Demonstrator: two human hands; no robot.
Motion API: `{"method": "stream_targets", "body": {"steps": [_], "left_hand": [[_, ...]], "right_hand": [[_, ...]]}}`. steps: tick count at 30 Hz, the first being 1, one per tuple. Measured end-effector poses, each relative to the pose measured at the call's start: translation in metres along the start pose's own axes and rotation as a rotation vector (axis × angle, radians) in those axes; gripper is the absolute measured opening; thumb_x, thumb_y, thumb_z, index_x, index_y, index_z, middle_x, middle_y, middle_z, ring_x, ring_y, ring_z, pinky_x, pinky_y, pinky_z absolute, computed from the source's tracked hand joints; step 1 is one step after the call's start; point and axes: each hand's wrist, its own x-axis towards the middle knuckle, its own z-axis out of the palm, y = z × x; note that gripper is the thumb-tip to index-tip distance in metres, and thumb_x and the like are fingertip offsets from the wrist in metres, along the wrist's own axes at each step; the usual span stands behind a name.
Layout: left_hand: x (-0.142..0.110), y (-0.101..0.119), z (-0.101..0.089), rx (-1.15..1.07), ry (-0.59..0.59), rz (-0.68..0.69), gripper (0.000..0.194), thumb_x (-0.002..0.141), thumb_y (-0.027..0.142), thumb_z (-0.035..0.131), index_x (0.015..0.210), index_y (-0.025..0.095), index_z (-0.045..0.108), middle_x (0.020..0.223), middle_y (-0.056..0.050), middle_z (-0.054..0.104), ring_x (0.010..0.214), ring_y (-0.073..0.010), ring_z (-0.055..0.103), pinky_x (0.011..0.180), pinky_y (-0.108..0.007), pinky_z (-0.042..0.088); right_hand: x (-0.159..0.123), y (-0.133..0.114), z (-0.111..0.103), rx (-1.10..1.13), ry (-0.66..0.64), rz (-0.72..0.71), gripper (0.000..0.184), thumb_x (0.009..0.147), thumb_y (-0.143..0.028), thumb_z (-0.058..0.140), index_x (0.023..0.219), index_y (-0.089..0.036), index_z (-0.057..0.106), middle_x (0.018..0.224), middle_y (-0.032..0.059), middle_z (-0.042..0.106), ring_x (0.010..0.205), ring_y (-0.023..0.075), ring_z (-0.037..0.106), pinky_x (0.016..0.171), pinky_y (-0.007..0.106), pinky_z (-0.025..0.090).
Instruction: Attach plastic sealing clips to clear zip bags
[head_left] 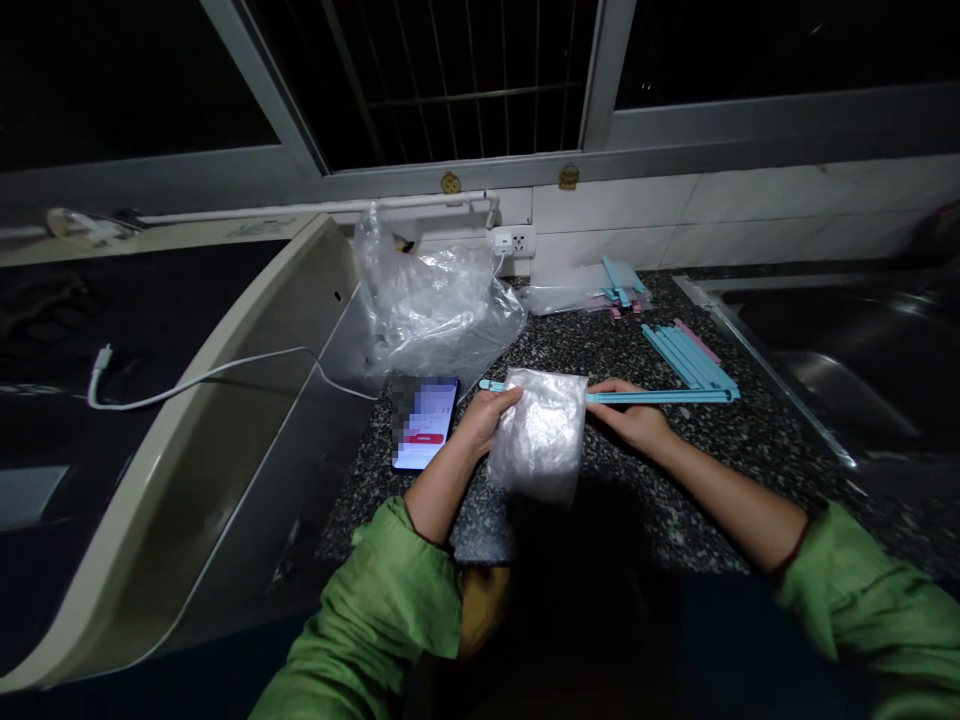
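Observation:
My left hand (489,412) pinches the top left corner of a small clear plastic bag (541,440) filled with something white, held over the speckled countertop (645,490). My right hand (630,415) grips a long blue sealing clip (660,396) that runs across the bag's top edge, its left tip sticking out past the bag. Both hands are closed. Both arms wear green sleeves.
A pile of blue and pink clips (686,352) lies just behind my right hand, more clips (619,285) on a bag further back. A lit phone (426,422) lies to the left, a crumpled clear bag (435,300) behind it, a white cable (202,375), a metal sink (840,350) at right.

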Motion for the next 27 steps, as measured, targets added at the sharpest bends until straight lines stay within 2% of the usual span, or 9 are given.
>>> {"method": "stream_targets", "body": {"steps": [7, 14, 21, 27], "left_hand": [[0.0, 0.004, -0.001, -0.048, 0.061, 0.036, 0.024, 0.044, 0.026, 0.079, 0.053, 0.01, 0.064, 0.049, -0.003, 0.063, 0.045, -0.0129, 0.055, 0.051, -0.025, 0.042], [0.001, 0.005, -0.002, -0.057, 0.093, 0.064, 0.023, 0.043, 0.026, 0.079, 0.052, 0.011, 0.064, 0.049, -0.002, 0.063, 0.045, -0.0126, 0.055, 0.049, -0.024, 0.041], [0.001, -0.002, -0.001, 0.06, 0.069, 0.064, 0.025, 0.045, 0.03, 0.078, 0.05, 0.011, 0.062, 0.048, -0.003, 0.062, 0.045, -0.0124, 0.053, 0.048, -0.024, 0.039], [-0.001, -0.005, 0.002, 0.113, 0.04, 0.092, 0.028, 0.045, 0.033, 0.078, 0.056, 0.011, 0.064, 0.055, -0.004, 0.064, 0.051, -0.0144, 0.055, 0.054, -0.026, 0.042]], "right_hand": [[0.004, -0.004, -0.017, -0.151, 0.027, -0.115, 0.021, 0.075, -0.042, 0.063, 0.084, -0.023, 0.065, 0.085, 0.0044, 0.068, 0.083, 0.0205, 0.061, 0.081, 0.039, 0.049], [0.007, -0.01, -0.032, -0.15, 0.157, -0.193, 0.019, 0.076, -0.042, 0.062, 0.078, -0.023, 0.066, 0.08, 0.0053, 0.068, 0.077, 0.0206, 0.062, 0.076, 0.04, 0.05], [0.004, -0.017, -0.029, -0.141, 0.132, -0.205, 0.018, 0.076, -0.04, 0.062, 0.076, -0.023, 0.066, 0.082, 0.0052, 0.07, 0.079, 0.0204, 0.063, 0.074, 0.039, 0.051], [0.003, -0.017, -0.026, -0.194, 0.094, -0.223, 0.016, 0.077, -0.038, 0.062, 0.079, -0.022, 0.067, 0.081, 0.0051, 0.069, 0.076, 0.0203, 0.062, 0.071, 0.038, 0.05]]}}
